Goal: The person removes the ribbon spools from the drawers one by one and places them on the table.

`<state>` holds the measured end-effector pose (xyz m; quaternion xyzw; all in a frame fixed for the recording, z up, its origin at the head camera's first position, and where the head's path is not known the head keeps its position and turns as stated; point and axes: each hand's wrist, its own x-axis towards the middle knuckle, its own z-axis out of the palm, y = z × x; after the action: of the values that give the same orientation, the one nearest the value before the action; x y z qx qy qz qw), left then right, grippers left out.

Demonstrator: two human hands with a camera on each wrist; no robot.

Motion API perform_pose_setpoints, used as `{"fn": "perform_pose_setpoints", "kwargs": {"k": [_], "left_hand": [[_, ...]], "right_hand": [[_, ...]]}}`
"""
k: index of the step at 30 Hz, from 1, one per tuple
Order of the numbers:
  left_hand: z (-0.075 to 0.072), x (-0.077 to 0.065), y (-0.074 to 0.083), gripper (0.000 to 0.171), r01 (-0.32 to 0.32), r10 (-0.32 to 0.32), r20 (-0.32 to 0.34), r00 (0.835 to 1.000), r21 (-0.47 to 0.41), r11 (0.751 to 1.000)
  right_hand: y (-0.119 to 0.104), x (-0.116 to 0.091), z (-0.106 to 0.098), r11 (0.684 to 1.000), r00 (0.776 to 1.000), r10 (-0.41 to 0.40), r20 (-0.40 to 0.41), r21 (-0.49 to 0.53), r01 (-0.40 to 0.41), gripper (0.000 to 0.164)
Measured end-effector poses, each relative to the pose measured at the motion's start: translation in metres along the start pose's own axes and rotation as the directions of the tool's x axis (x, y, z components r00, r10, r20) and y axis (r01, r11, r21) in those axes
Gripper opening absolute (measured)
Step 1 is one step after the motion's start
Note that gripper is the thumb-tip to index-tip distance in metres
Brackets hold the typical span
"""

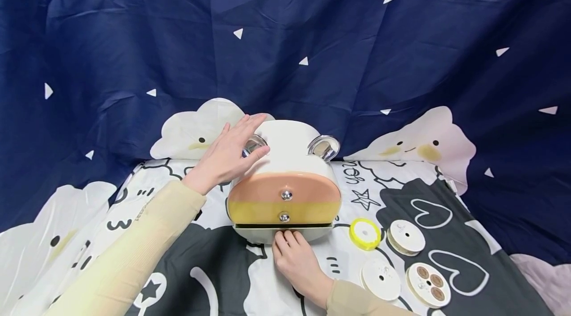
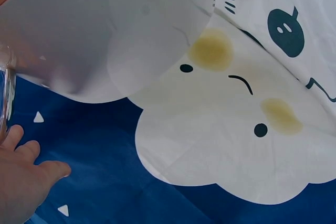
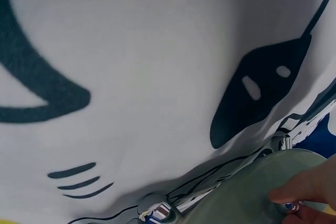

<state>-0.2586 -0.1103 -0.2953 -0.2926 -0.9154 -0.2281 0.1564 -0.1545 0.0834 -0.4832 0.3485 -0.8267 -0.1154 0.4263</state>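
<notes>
A rounded white drawer box (image 1: 292, 143) stands on the printed cloth, with an orange drawer (image 1: 258, 189), a yellow drawer (image 1: 254, 211) and a pale green bottom drawer (image 1: 254, 233). The bottom drawer is slightly pulled out, showing a dark gap at its top. My right hand (image 1: 300, 262) is at its front; in the right wrist view, thumb and finger pinch its silver knob (image 3: 289, 206). My left hand (image 1: 232, 153), fingers extended, lies at the box's upper left over the silver ear-shaped loop (image 1: 254, 144). Whether it presses the box is unclear.
Right of the box lie a yellow ribbon spool (image 1: 365, 234) and several white spools, among them one with brown discs (image 1: 428, 285). A second silver loop (image 1: 324, 148) sticks out at the box's right. Behind hangs a dark blue curtain (image 1: 285, 33).
</notes>
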Motion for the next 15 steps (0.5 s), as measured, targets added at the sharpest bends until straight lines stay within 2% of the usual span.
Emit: {"fn": "perform_pose_setpoints", "kwargs": {"k": [9, 15], "left_hand": [[0.0009, -0.0005, -0.0004, 0.065, -0.003, 0.003, -0.006, 1.000, 0.004, 1.000], [0.0012, -0.0009, -0.0003, 0.065, -0.002, 0.002, -0.006, 1.000, -0.001, 1.000]], "right_hand": [[0.0008, 0.0028, 0.0032, 1.000, 1.000, 0.010, -0.005, -0.013, -0.010, 0.028], [0.0005, 0.0016, 0.0044, 1.000, 0.998, 0.021, 0.057, 0.000, -0.021, 0.026]]}}
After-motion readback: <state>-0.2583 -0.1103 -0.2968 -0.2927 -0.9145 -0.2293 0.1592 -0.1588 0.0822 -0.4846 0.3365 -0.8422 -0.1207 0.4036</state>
